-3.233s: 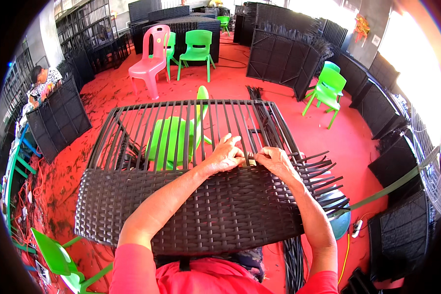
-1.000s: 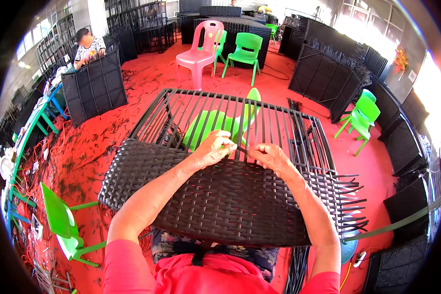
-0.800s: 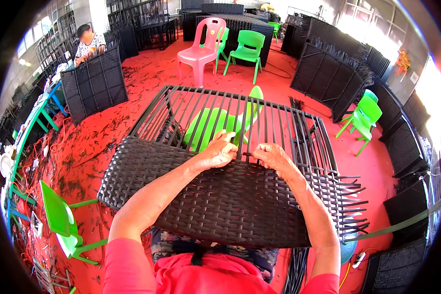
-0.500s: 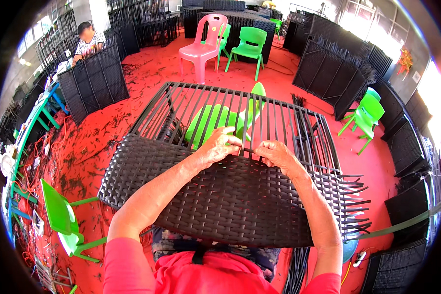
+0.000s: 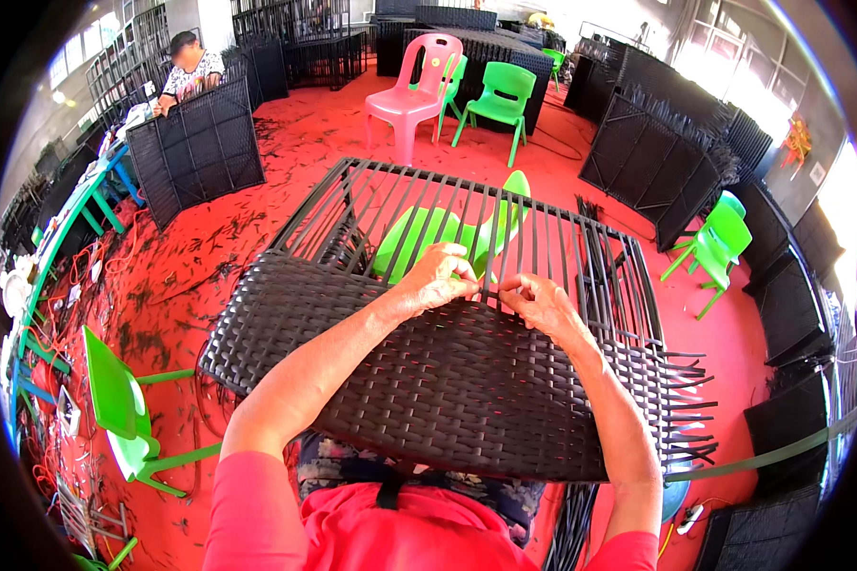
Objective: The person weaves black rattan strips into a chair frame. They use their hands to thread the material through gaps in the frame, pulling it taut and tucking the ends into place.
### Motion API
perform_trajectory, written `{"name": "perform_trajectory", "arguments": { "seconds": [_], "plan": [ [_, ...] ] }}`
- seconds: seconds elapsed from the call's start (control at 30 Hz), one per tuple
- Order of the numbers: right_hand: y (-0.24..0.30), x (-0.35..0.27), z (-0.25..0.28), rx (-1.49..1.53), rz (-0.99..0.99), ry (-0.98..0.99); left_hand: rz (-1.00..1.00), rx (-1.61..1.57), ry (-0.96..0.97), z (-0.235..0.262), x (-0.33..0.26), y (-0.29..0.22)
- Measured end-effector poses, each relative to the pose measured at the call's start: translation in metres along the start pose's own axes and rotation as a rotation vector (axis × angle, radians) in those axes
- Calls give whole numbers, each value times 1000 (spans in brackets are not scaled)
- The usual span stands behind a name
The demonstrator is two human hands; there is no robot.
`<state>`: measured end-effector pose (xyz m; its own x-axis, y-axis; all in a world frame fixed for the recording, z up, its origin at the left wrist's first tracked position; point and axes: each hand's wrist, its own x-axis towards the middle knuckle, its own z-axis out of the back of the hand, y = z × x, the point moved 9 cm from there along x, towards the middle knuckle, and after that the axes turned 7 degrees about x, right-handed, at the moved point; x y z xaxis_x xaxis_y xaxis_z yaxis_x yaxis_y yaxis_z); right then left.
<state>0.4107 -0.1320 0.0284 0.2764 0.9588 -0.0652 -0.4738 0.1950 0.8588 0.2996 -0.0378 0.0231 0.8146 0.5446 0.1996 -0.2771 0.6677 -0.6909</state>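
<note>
In front of me lies a black frame, its near part covered by a tight dark woven panel (image 5: 467,400) of flat plastic rattan strips. Bare parallel strips (image 5: 414,195) run across its far part. At the edge of the weave, my left hand (image 5: 436,280) is closed, thumb and fingers pinching a dark strip. Just to its right, my right hand (image 5: 543,306) is closed too, fingertips pinching at the same edge. What lies between the fingertips is partly hidden. Loose strip ends (image 5: 690,409) stick out at the panel's right side.
A green chair (image 5: 428,233) shows beneath the bare strips; another green chair (image 5: 119,400) stands at left. Ahead is a pink chair (image 5: 411,100). Finished-looking black panels (image 5: 200,152) lean around the red floor. A person (image 5: 190,71) works at far left beside a cluttered table (image 5: 76,224).
The view has shifted slightly. Both hands stay at the weave's edge with only small finger movements, and the right fingertips sit a little differently. The far person's arm has moved.
</note>
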Motion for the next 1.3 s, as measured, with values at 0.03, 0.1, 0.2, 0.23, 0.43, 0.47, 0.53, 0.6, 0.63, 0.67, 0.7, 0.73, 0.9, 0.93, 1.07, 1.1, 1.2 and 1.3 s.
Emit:
{"name": "perform_trajectory", "arguments": {
  "seconds": [0.03,0.1,0.2,0.23,0.43,0.47,0.53,0.6,0.63,0.67,0.7,0.73,0.9,0.93,1.07,1.1,1.2,1.3],
  "plan": [
    [5,1,-1,-4,8,5,2,2,-10,4,-3,0],
    [22,2,-2,-59,95,-32,15,-233,-99,19,-9,2],
    [30,11,-26,61,74,94,17,-215,-43,36,-15,4],
    [29,14,-36,95,71,175,59,-279,-13,35,-15,14],
    [-3,28,-42,378,-8,126,-12,395,-21,29,-26,22],
    [-6,31,-42,360,5,106,-18,446,11,22,-22,31],
    [-2,33,-43,335,18,91,-13,485,32,9,-16,41],
    [9,31,-42,205,54,52,14,496,76,2,-14,46],
    [13,30,-42,140,71,32,18,491,78,4,-14,47],
    [13,29,-43,137,68,36,17,374,77,6,-14,50],
    [16,28,-43,118,74,36,14,259,71,11,-15,47],
    [19,27,-43,98,82,37,63,159,53,19,-18,42],
    [39,27,-46,-87,190,-21,58,-23,-96,55,-20,35],
    [49,28,-50,-134,220,-12,105,-159,-116,63,-22,38],
    [60,37,-77,33,176,127,110,-375,-81,83,-31,51],
    [57,38,-87,155,121,217,135,-417,-16,79,-36,52],
    [31,52,-86,337,42,281,130,-262,-32,67,-28,81],
    [20,55,-90,440,-22,263,-137,524,51,57,-35,53]
  ]
}}
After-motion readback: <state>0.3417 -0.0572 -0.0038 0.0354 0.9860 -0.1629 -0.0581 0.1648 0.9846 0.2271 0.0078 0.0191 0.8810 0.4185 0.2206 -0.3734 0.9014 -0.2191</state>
